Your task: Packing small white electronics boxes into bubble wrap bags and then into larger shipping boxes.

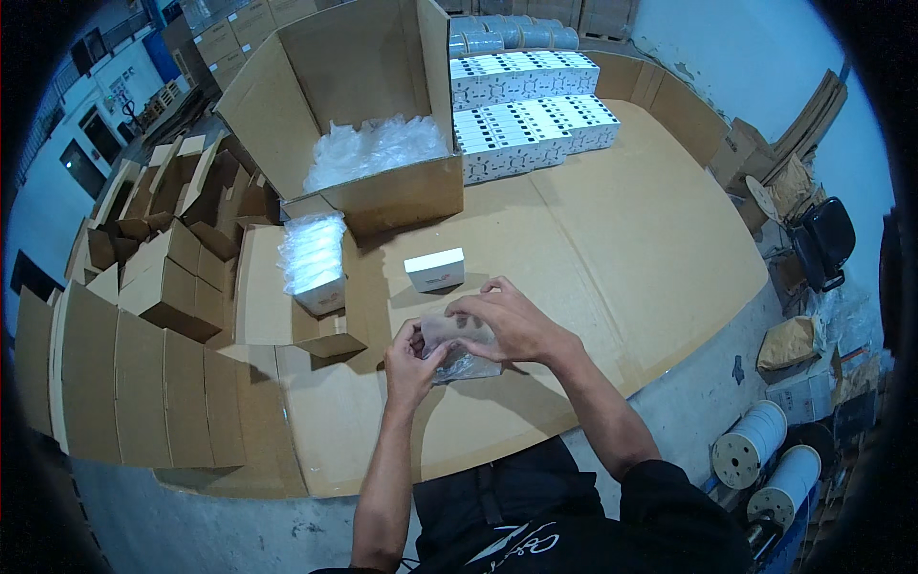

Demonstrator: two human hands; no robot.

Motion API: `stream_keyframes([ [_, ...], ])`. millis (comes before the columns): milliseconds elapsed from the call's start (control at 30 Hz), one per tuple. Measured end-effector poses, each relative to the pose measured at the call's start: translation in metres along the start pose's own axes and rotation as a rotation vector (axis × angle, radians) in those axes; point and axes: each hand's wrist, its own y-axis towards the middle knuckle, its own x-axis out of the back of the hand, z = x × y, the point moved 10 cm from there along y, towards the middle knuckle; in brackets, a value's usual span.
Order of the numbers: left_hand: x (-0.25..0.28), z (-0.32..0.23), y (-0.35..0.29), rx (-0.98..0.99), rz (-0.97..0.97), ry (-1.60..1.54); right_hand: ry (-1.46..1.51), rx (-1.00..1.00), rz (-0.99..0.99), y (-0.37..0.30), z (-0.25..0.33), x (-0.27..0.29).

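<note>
My left hand (409,367) and my right hand (512,323) meet over the table's near middle. Between their fingers is a clear plastic bag (467,367), which looks like a bubble-wrap pouch; both hands pinch it near its upper part. Just beyond the bag, a small white box (435,270) stands on the cardboard-covered tabletop (612,268), touched by neither hand. To the left, an open carton (264,287) holds a row of white boxes in bubble wrap (314,253). Whether anything is inside the bag in my hands, I cannot tell.
Behind the small carton, a large open carton (406,196) holds a heap of clear bubble bags (373,151). Stacked white boxes (526,129) line the far side. Empty cartons (172,277) crowd the left. Cable spools (751,445) and a black chair (824,239) are at right.
</note>
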Motion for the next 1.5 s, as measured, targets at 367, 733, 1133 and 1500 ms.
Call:
stream_keyframes([
  [367,-0.011,-0.031,-0.004,-0.043,0.061,0.192,0.196,0.052,0.191,0.023,-0.007,-0.005],
  [733,0.005,-0.009,0.000,-0.055,-0.081,0.105,0.847,-0.296,-0.510,0.015,-0.103,0.020],
  [1133,0.011,-0.017,0.002,-0.064,-0.130,0.117,0.908,-0.316,-0.256,0.019,-0.116,-0.043],
  [1500,0.010,-0.016,0.001,-0.126,-0.140,0.113,1.052,-0.317,-0.666,-0.002,-0.134,-0.007],
])
